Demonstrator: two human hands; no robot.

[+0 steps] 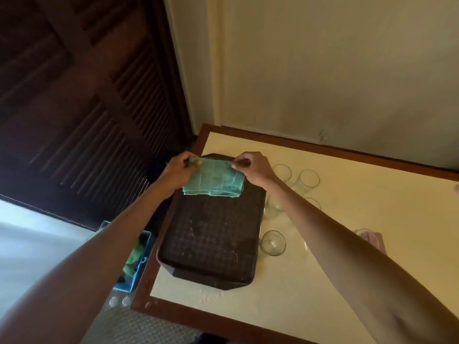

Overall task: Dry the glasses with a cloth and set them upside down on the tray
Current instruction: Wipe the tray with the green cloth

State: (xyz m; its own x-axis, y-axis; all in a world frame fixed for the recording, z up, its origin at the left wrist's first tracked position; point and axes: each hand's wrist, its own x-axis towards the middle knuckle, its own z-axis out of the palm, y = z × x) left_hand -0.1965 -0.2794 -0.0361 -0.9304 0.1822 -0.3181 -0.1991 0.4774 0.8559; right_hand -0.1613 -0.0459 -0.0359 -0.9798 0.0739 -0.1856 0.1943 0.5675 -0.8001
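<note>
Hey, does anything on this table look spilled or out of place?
Mostly wet spots: what look like water droplets speckle the table by the tray's near edge and around the glasses to its right. The tray shows whitish scuffs. The green cloth is held over its far end.

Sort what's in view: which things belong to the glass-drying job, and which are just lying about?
Job: cloth, pinched by left hand and right hand; tray; glasses on the table beside the tray.
Lying about: blue bin left of the table; pink thing by the right forearm.
</note>
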